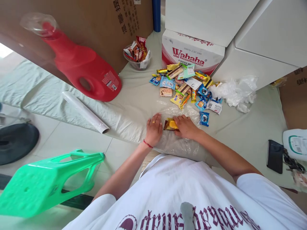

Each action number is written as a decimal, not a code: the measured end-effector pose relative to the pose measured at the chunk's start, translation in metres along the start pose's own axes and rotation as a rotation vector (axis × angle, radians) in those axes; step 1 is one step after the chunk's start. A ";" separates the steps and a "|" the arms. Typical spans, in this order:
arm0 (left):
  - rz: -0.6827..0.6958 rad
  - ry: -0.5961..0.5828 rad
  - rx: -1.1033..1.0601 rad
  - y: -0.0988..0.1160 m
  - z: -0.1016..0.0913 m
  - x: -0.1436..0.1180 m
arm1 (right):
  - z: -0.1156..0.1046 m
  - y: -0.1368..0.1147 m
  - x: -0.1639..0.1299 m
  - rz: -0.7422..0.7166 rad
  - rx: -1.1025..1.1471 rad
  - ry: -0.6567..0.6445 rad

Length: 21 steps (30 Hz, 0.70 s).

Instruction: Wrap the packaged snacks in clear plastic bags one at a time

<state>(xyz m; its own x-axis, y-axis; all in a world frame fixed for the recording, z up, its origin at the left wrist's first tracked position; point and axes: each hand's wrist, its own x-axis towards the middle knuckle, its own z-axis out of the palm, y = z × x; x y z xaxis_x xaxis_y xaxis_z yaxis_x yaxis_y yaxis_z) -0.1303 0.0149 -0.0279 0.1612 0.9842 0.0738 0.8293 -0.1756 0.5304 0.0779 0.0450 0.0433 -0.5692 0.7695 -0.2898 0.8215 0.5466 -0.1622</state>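
A clear plastic bag lies flat on a pale cloth on the floor right in front of me. My left hand rests palm down on the bag's left side, fingers together. My right hand presses on a small yellow and orange snack packet that lies on or in the bag between both hands. Just beyond, a heap of several wrapped snacks is spread on the cloth, with a blue packet lying nearest my right hand.
A red detergent jug lies on its side at left, a plastic-film roll before it. A glass bowl of candies, a Wahaha box, crumpled plastic, a green stool and a black phone surround me.
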 end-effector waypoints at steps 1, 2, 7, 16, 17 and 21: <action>0.022 0.010 -0.017 -0.004 -0.001 0.001 | 0.004 0.001 0.002 0.000 0.002 0.002; 0.041 0.028 -0.026 -0.008 -0.003 0.000 | 0.006 0.002 0.003 -0.002 0.010 0.006; 0.088 0.264 0.015 -0.021 -0.022 -0.027 | -0.004 0.011 -0.030 -0.050 0.144 0.178; 0.623 -0.243 -0.109 -0.060 -0.044 -0.088 | 0.080 0.019 -0.152 -0.276 0.445 0.271; 0.589 -0.277 -0.131 -0.063 -0.046 -0.085 | 0.089 0.021 -0.153 -0.250 0.488 0.299; 0.481 -0.374 -0.291 -0.064 -0.059 -0.064 | 0.090 0.023 -0.141 -0.183 0.642 0.344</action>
<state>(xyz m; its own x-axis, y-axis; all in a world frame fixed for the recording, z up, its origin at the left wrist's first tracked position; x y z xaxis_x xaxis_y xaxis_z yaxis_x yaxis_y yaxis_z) -0.2255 -0.0356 -0.0164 0.6942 0.7143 0.0889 0.4495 -0.5267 0.7215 0.1798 -0.0804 -0.0045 -0.5904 0.8022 0.0892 0.5107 0.4568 -0.7284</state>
